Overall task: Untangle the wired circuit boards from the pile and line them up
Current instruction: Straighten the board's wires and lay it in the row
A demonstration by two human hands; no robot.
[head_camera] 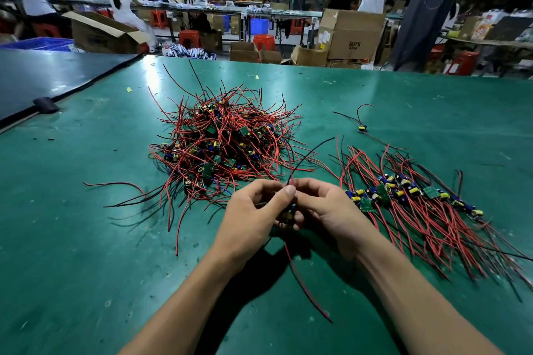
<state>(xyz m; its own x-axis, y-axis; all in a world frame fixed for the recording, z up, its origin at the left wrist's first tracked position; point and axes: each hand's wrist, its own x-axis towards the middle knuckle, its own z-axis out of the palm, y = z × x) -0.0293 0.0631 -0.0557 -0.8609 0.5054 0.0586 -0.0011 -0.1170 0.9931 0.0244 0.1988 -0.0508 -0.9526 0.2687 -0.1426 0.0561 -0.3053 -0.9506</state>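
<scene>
A tangled pile of small circuit boards with red and black wires (222, 138) lies on the green table mat (86, 239), just beyond my hands. To the right, several boards lie side by side in a row (409, 196), their wires fanned out toward me. Between my hands sits one wired circuit board (289, 214), mostly hidden. My left hand (251, 225) pinches its wires at the top with the thumb. My right hand (326, 210) curls round it from the right. Its red and black wires trail up and down from my hands.
A single wired part (362, 128) lies alone at the right rear of the mat. A dark table (43, 78) adjoins on the left. Beyond the far edge stand cardboard boxes (352, 34), red stools and several people at benches.
</scene>
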